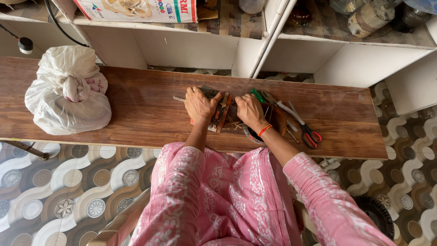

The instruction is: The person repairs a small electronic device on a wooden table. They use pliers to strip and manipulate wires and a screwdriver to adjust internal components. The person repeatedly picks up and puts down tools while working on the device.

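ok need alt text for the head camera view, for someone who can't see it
Seen from above, a person in a pink patterned top presses the left hand and right hand onto a small rusty metal part on a long wooden bench. Red-handled scissors and small tools lie just right of the hands, and a knotted white plastic bag sits at the far left.

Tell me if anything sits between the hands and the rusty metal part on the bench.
Nothing visible does. The left hand and right hand both already rest on the metal part; the scissors lie off to the right.
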